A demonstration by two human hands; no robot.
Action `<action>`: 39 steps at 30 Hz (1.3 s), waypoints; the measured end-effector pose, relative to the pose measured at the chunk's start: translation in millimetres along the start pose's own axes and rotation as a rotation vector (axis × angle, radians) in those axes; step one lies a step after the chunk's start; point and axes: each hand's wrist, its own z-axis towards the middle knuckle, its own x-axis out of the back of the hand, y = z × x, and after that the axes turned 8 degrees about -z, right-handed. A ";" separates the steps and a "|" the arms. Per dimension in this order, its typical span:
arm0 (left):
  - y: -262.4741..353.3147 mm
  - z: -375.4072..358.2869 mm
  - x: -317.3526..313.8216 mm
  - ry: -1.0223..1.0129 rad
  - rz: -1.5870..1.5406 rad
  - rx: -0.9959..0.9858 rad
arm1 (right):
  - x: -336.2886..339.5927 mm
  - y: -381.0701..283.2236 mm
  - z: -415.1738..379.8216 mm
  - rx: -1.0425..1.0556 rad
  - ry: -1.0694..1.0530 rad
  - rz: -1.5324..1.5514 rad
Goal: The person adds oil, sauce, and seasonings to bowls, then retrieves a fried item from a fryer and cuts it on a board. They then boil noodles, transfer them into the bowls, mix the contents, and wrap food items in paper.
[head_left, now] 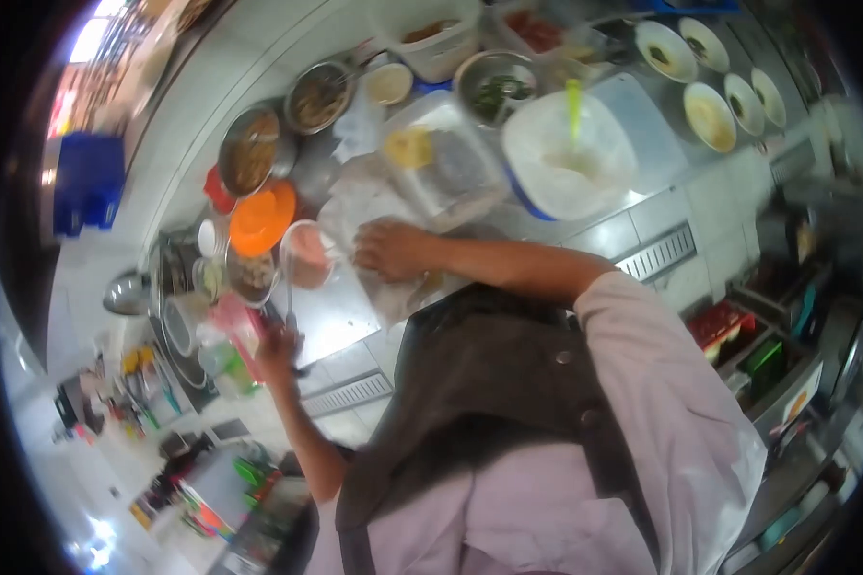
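My right hand [391, 251] reaches across the steel table [340, 311], its fingers bent and closed on a pale, crumpled cloth or plastic sheet [355, 196]. Beside it stands a bowl of pink food [309, 255]. My left hand [278, 351] is closed at the table's left edge, next to a red and pink packet [240, 321] and below a thin metal handle that leads up to the pink bowl. Blur hides what its fingers grip. A clear container with something yellow [408, 149] lies just beyond my right hand.
A large white tub [568, 153] with a green handle stands right of centre. Metal bowls of food [249, 151], an orange lid [262, 218] and a bowl of greens [497, 91] line the table. Several small bowls [710, 117] sit at the upper right. Floor drains [657, 251] show below.
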 end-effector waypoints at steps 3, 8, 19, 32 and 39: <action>-28.6 48.9 -12.3 0.031 -0.247 -0.055 | 5.2 5.5 17.0 0.075 -0.186 0.013; -38.1 78.3 -42.7 -0.038 -0.087 -0.041 | 31.1 -20.9 17.9 -0.014 -0.165 -0.108; -22.9 28.1 -103.2 -0.218 0.329 -0.812 | 51.4 -78.2 -69.2 -1.137 -0.012 0.517; -24.3 -75.0 -202.1 -0.066 0.461 -0.443 | 86.7 -57.4 -123.9 -1.082 -0.357 1.190; -50.3 -224.8 -237.6 0.121 0.257 -0.124 | 102.3 -70.4 -198.8 -0.684 -0.837 0.869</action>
